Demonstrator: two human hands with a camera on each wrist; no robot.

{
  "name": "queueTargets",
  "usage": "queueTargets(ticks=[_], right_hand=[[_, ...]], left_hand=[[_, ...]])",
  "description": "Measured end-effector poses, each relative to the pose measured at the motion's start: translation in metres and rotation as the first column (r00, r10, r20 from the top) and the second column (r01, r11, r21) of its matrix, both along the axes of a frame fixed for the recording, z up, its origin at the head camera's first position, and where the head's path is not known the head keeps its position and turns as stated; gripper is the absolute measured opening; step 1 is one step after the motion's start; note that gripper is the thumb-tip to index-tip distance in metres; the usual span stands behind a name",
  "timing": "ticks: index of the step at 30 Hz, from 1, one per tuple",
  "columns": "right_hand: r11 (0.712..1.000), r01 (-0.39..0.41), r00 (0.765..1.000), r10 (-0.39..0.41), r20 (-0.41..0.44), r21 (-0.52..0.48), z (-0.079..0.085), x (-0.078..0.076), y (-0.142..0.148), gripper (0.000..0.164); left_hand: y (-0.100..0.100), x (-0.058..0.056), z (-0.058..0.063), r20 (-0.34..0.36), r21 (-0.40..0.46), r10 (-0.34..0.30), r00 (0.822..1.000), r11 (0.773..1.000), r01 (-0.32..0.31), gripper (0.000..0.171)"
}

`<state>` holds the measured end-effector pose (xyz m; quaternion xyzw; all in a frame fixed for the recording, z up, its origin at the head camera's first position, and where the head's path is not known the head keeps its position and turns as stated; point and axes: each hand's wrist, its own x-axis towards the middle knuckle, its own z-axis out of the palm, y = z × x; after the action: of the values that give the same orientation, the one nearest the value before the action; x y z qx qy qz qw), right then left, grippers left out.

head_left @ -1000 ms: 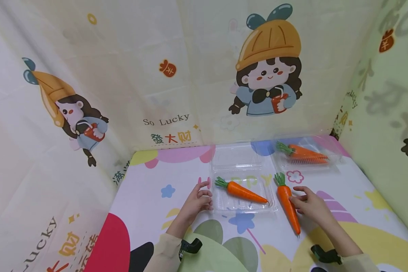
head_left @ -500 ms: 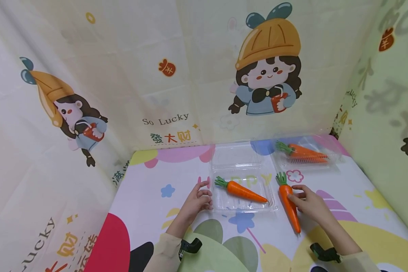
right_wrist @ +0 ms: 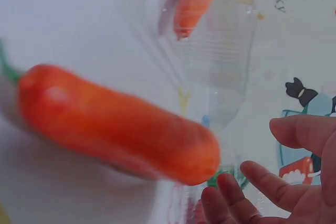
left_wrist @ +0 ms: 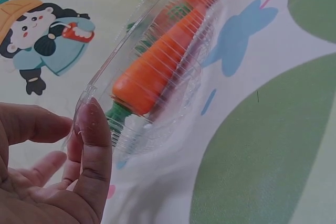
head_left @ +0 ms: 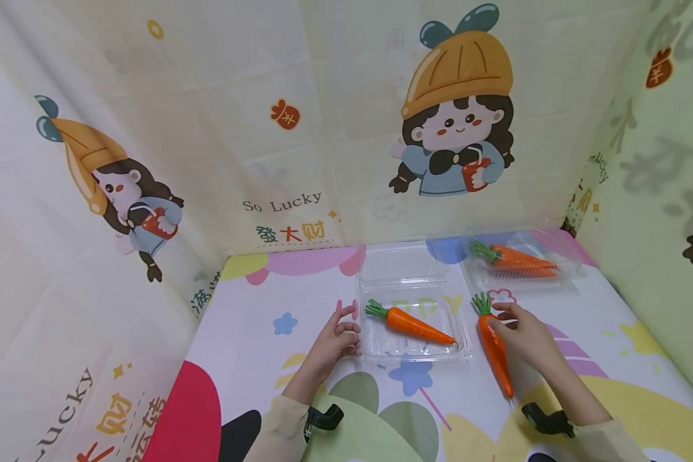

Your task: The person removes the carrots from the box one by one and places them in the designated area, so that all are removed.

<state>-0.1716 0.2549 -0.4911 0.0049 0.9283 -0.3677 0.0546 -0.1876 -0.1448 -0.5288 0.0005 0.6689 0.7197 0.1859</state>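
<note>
My left hand [head_left: 332,340] is at the left edge of an open clear plastic box [head_left: 369,350], pinching its rim [left_wrist: 84,100] between thumb and finger. One orange carrot [head_left: 416,325] with green leaves lies slantwise inside. To the right of the box, a second carrot [head_left: 499,366] rests on the table, leaves pointing away. My right hand [head_left: 522,333] hovers at its upper end with the fingers spread. The thumb overlaps the carrot in the head view, but whether it touches cannot be told. In the right wrist view, a gap separates thumb and fingers [right_wrist: 275,187].
At the back right stands another clear plastic box [head_left: 479,282] holding carrots [head_left: 520,260], apparently with its lid over them. The patterned tabletop [head_left: 242,340] meets a printed cloth wall [head_left: 335,160] behind and on both sides.
My right hand has moved slightly up along the loose carrot towards its leaves. That carrot has shifted a little to the right. The left hand and its box keep their place.
</note>
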Motion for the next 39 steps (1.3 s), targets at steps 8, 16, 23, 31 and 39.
queueTargets(ticks=[8,16,23,31,39], right_hand=[[1.0,-0.014,0.997,0.013,-0.076,-0.02,0.013,-0.005,-0.014,0.054],[0.998,-0.055,0.989,0.049,-0.142,-0.038,0.027,-0.013,-0.038,0.047],[0.992,-0.114,0.977,0.102,-0.188,-0.057,0.03,-0.018,-0.065,0.045],[0.972,-0.234,0.955,0.224,-0.192,-0.028,0.021,-0.014,-0.096,0.039],[0.955,-0.293,0.948,0.296,-0.117,0.043,0.005,-0.011,-0.119,0.035]], left_hand=[[0.0,-0.002,-0.002,-0.002,0.0,-0.007,1.0,1.0,0.007,0.069],[-0.001,-0.001,-0.001,-0.002,-0.009,-0.004,1.0,1.0,0.004,0.07],[-0.001,-0.001,0.0,-0.002,-0.015,-0.005,1.0,1.0,0.005,0.07],[-0.001,-0.002,-0.001,0.0,-0.01,-0.01,1.0,1.0,0.01,0.068],[-0.001,-0.002,-0.002,0.004,-0.008,-0.006,1.0,1.0,0.006,0.068]])
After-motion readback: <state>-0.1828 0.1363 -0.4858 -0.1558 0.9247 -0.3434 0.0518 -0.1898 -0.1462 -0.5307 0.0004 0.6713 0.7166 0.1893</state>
